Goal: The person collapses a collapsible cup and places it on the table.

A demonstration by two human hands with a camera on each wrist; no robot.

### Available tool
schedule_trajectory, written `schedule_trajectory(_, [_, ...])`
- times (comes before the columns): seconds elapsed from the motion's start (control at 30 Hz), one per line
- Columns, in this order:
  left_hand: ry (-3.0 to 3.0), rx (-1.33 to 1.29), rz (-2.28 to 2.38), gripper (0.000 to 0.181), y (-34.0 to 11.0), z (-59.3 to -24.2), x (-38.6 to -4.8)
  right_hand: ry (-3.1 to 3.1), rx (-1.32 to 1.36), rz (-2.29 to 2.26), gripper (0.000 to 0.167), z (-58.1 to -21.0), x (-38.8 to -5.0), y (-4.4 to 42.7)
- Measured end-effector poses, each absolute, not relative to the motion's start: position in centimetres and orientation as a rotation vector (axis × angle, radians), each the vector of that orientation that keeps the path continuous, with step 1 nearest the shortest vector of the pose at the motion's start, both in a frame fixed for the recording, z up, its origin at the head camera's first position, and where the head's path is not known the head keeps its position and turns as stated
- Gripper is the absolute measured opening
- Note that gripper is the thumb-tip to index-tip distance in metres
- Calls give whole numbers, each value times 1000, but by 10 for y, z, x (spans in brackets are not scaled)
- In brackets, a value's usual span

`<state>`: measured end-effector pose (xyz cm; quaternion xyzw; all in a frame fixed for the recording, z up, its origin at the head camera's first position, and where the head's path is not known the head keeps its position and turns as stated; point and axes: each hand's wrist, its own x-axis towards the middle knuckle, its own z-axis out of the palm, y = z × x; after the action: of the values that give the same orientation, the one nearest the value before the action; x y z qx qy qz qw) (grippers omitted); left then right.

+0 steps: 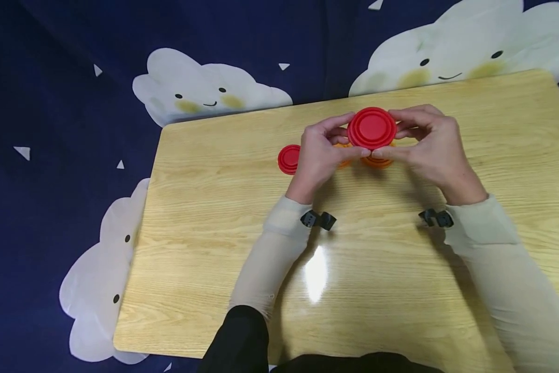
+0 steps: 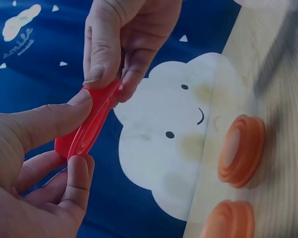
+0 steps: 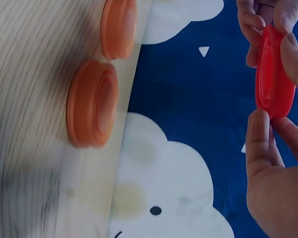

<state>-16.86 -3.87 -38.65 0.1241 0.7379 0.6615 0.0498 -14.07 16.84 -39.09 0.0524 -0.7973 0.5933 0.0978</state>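
Observation:
Both hands hold up a red round disc (image 1: 371,127) with concentric rings, which looks like a folded collapsible silicone cup, above the table. My left hand (image 1: 321,153) pinches its left edge, thumb at the near side and fingers behind. On the opposite edge my right hand (image 1: 433,145) pinches it the same way, the thumbs almost meeting. Seen edge-on in the left wrist view, the red disc (image 2: 92,121) is thin and tilted. Beneath the hands, an orange ringed disc (image 1: 377,161) and another orange disc (image 1: 343,155) lie partly hidden on the table.
A second red ringed disc (image 1: 288,159) lies left of my left hand, partly covered by it. The wooden table (image 1: 204,233) ends just beyond the discs, where a dark blue cloth (image 1: 242,31) with white clouds hangs.

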Motion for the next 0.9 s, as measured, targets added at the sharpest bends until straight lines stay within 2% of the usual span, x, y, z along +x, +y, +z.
schedule_trajectory(0.33, [2242, 363, 1945, 61, -18, -387, -172, -2383, 90, 1721, 67, -394, -139, 188])
schedule_trajectory(0.9, [2244, 320, 1917, 59, -8, -395, -175, -2499, 55, 1663, 66, -394, -140, 198])
